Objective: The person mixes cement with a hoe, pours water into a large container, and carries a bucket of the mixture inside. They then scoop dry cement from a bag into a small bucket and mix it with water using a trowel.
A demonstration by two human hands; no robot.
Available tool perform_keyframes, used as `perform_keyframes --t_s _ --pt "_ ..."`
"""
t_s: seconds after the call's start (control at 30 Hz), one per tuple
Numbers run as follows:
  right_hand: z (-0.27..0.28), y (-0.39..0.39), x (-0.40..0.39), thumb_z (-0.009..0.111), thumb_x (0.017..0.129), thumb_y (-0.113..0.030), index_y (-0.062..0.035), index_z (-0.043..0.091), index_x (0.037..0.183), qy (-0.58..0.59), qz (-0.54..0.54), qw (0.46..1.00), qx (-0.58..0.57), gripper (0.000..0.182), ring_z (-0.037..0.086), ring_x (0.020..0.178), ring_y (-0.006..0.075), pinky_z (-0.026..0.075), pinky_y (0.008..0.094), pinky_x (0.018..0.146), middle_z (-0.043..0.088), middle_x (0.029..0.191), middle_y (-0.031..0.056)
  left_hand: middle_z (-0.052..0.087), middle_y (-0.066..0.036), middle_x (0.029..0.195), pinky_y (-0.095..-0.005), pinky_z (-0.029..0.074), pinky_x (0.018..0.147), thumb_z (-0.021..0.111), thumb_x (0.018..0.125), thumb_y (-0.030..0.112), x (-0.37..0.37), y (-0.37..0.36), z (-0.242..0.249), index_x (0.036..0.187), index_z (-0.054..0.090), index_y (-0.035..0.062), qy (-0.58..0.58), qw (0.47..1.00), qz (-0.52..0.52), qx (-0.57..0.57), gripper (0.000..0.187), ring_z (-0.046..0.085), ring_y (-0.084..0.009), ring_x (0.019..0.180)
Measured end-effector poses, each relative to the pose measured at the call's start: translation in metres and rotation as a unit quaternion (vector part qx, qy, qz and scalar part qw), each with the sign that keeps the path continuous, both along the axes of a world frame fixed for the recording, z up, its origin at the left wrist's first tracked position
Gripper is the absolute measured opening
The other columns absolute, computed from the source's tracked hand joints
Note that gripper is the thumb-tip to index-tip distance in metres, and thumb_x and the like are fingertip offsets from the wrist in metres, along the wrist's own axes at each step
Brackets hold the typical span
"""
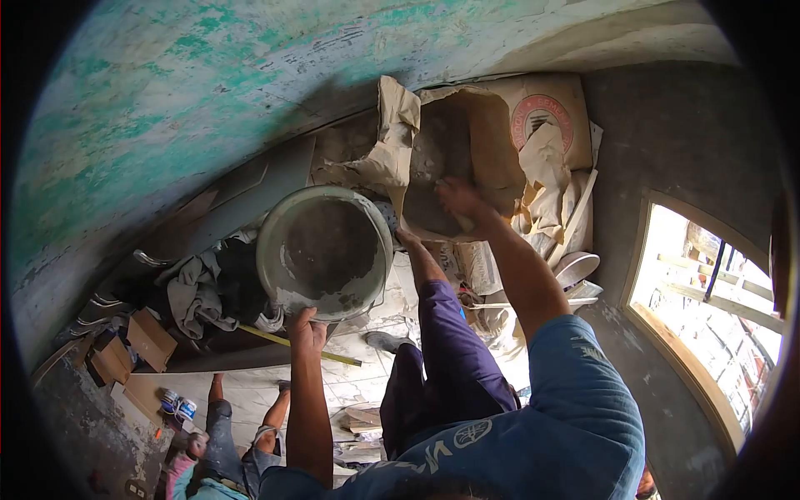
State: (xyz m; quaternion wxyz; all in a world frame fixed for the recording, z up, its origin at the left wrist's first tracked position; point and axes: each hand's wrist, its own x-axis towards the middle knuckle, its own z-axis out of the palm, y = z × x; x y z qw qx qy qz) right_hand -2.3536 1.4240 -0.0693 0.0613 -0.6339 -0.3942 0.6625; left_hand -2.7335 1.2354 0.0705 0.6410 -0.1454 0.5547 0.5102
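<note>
My left hand (307, 328) grips the near rim of a round grey bucket (377, 275), with the thumb over the edge. The bucket has grey powder or residue inside and pale smears on its wall. My right hand (458, 198) reaches into a torn brown paper sack (492, 137) that holds grey powder. Its fingers are curled, and what they hold, if anything, is hidden. A raised, crumpled paper flap (392, 125) stands between the bucket and the sack's opening.
A green, peeling wall (208, 92) rises behind. Grey cloths (196, 292) and cardboard boxes (150, 337) lie left, near a yellow strip (342, 358). Another person (225, 442) is at the lower left. A white bowl (577, 268) sits right of the sack, before a window opening (708, 275).
</note>
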Motion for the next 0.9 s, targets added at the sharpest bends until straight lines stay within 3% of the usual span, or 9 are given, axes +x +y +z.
perform_keyframes --t_s 0.07,0.13,0.23,0.33,0.53,0.63,0.7,0.8,0.9 --pt "0.026 -0.001 0.010 0.060 0.085 -0.028 -0.0013 0.052 0.116 -0.021 -0.022 1.000 -0.001 0.042 0.059 0.061 0.0167 0.050 0.0307 0.056 0.061 0.079 0.0092 0.050 -0.010 0.124 -0.0537 0.040 0.099 0.052 0.068 -0.007 0.005 0.002 0.009 0.128 0.044 0.0093 0.010 1.000 -0.011 0.012 0.062 0.049 -0.0302 0.116" --pt "0.059 0.002 0.018 0.054 0.087 -0.028 -0.0010 0.056 0.097 0.001 -0.006 1.000 0.018 0.029 0.057 0.057 0.0138 0.048 0.0309 0.050 0.058 0.071 0.0054 0.050 -0.011 0.124 -0.0539 0.040 0.099 0.052 0.069 -0.006 0.006 0.002 0.016 0.128 0.043 0.0092 0.000 1.000 -0.013 0.021 0.062 0.049 -0.0306 0.116" --pt "0.110 0.006 0.029 0.054 0.087 -0.027 -0.0012 0.056 0.091 -0.020 0.023 0.999 0.024 0.027 0.055 0.055 0.0127 0.047 0.0297 0.046 0.056 0.069 0.0041 0.050 -0.012 0.123 -0.0541 0.041 0.098 0.051 0.070 -0.006 0.008 0.005 0.030 0.129 0.042 0.0087 -0.011 0.999 -0.021 0.034 0.062 0.049 -0.0313 0.116" --pt "0.165 0.003 0.037 0.053 0.087 -0.025 -0.0012 0.057 0.089 -0.066 0.032 0.997 0.040 0.024 0.054 0.052 0.0136 0.047 0.0298 0.047 0.056 0.066 0.0056 0.052 -0.011 0.119 -0.0526 0.044 0.094 0.052 0.069 -0.005 0.014 0.010 0.043 0.126 0.044 0.0080 -0.010 0.999 -0.021 0.036 0.060 0.052 -0.0304 0.111" --pt "0.219 -0.011 0.054 0.051 0.087 -0.024 -0.0009 0.056 0.089 -0.034 -0.019 0.999 0.020 0.024 0.052 0.050 0.0129 0.046 0.0294 0.044 0.053 0.063 0.0046 0.054 -0.009 0.115 -0.0504 0.046 0.089 0.053 0.071 -0.006 0.025 0.015 0.055 0.120 0.049 0.0072 0.039 0.999 -0.025 0.027 0.052 0.056 -0.0275 0.104" --pt "0.277 -0.011 0.040 0.050 0.088 -0.025 -0.0007 0.055 0.090 -0.067 0.019 0.997 0.024 0.025 0.053 0.051 0.0125 0.046 0.0292 0.046 0.052 0.064 0.0043 0.055 -0.009 0.110 -0.0479 0.047 0.087 0.055 0.070 -0.005 0.040 0.030 0.079 0.113 0.053 0.0064 0.034 0.999 -0.030 0.005 0.044 0.056 -0.0250 0.100" --pt "0.307 -0.017 0.028 0.048 0.088 -0.023 -0.0011 0.054 0.087 -0.048 0.023 0.998 0.031 0.023 0.051 0.050 0.0116 0.045 0.0285 0.045 0.051 0.064 0.0036 0.055 -0.009 0.110 -0.0475 0.046 0.087 0.055 0.070 -0.005 0.042 0.028 0.064 0.114 0.052 0.0063 0.014 1.000 -0.018 0.011 0.045 0.055 -0.0247 0.101" --pt "0.329 -0.031 0.013 0.049 0.089 -0.025 -0.0001 0.056 0.094 -0.037 0.065 0.997 0.018 0.026 0.055 0.054 0.0130 0.048 0.0294 0.049 0.055 0.068 0.0056 0.055 -0.009 0.110 -0.0463 0.046 0.089 0.055 0.071 -0.004 0.049 0.031 0.064 0.115 0.051 0.0059 -0.011 0.999 -0.007 0.034 0.045 0.055 -0.0245 0.102" --pt "0.344 -0.045 -0.017 0.050 0.088 -0.023 0.0001 0.056 0.091 -0.003 0.086 0.996 0.016 0.024 0.056 0.056 0.0130 0.048 0.0296 0.050 0.056 0.069 0.0064 0.055 -0.009 0.110 -0.0453 0.046 0.089 0.055 0.071 -0.004 0.056 0.034 0.072 0.114 0.051 0.0069 -0.012 0.997 -0.012 0.071 0.045 0.055 -0.0248 0.103"
